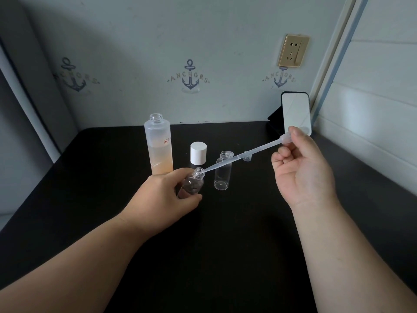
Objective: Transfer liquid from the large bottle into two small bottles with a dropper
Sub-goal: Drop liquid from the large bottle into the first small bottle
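The tall frosted large bottle (159, 143) stands uncapped on the black table, about half full of pale orange liquid. My left hand (162, 197) grips a clear small bottle (193, 182), tilted right, its mouth open. My right hand (302, 168) pinches the bulb of a clear plastic dropper (243, 155). The dropper slants down to the left and its tip sits at the mouth of the held bottle. A second small clear bottle (222, 171) stands upright and open just right of the held one.
A white cap (198, 153) stands behind the small bottles. A small clear cap (247, 156) lies behind the dropper's stem. A phone on a dark stand (295, 111) leans at the back right corner. Walls close off the back and right of the black table (225, 233).
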Demonstrator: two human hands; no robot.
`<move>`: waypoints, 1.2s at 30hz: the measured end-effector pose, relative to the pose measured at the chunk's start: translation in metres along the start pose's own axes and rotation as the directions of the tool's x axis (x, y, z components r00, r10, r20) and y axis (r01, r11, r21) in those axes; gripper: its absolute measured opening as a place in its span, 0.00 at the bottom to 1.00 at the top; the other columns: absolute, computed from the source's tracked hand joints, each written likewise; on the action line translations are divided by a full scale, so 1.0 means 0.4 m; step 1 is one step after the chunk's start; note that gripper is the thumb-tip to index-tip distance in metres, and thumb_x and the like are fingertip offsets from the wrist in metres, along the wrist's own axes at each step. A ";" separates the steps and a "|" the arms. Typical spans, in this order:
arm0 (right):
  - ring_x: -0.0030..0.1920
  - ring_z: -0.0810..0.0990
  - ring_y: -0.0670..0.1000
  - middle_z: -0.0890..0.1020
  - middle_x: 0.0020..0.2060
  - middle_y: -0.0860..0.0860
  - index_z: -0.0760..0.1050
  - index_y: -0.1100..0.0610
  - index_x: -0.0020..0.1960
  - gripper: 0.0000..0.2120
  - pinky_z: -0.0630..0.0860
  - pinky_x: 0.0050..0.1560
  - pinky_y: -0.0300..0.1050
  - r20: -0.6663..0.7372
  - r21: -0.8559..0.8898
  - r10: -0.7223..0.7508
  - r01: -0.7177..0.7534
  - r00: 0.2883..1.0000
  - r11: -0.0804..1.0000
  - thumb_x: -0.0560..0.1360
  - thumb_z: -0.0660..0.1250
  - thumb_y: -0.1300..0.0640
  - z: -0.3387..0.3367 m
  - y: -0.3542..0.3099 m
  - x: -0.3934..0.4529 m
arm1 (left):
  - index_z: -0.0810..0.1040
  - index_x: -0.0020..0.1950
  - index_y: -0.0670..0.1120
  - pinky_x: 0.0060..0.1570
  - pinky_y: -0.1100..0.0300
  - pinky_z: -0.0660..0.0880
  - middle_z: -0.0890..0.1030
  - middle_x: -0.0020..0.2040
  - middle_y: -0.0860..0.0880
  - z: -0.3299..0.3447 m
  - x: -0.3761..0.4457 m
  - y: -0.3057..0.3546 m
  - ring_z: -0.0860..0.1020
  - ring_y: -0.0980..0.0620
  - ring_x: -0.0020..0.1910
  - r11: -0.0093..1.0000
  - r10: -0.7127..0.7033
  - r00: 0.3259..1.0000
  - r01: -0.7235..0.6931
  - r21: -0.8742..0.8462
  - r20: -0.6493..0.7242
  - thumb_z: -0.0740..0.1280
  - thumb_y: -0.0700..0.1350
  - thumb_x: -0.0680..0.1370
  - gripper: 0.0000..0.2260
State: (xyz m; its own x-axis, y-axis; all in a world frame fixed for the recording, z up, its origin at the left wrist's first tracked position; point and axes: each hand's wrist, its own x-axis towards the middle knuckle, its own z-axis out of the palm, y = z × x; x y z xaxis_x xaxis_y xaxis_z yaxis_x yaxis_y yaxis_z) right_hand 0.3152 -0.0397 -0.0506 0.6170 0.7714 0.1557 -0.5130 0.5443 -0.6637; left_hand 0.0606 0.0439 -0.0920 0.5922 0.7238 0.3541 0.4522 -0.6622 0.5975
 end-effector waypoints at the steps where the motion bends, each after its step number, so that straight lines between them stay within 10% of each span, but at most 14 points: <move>1: 0.32 0.74 0.44 0.81 0.35 0.49 0.82 0.54 0.38 0.10 0.72 0.36 0.36 -0.004 -0.003 0.000 0.000 1.000 1.000 0.77 0.71 0.61 0.001 -0.001 -0.001 | 0.74 0.58 0.66 0.43 0.73 0.71 0.77 0.51 0.72 0.001 0.001 -0.001 0.77 0.68 0.51 1.000 -0.001 1.000 0.001 0.000 0.002 0.73 0.57 0.72 0.17; 36: 0.33 0.79 0.46 0.82 0.36 0.50 0.81 0.58 0.49 0.03 0.76 0.37 0.38 -0.045 0.045 0.023 -0.021 0.999 0.999 0.77 0.70 0.60 -0.006 0.000 -0.002 | 0.77 0.47 0.59 0.40 0.67 0.75 0.78 0.48 0.69 -0.002 0.003 0.004 0.77 0.67 0.47 0.999 -0.041 0.999 0.041 0.007 0.032 0.71 0.64 0.70 0.12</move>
State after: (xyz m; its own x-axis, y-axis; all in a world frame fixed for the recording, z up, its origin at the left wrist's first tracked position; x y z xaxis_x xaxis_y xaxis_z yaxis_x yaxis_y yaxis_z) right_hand 0.3161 -0.0412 -0.0524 0.6310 0.7683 0.1074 -0.5522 0.5421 -0.6335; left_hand 0.0615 0.0439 -0.0903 0.5941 0.7439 0.3060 0.4806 -0.6334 0.6065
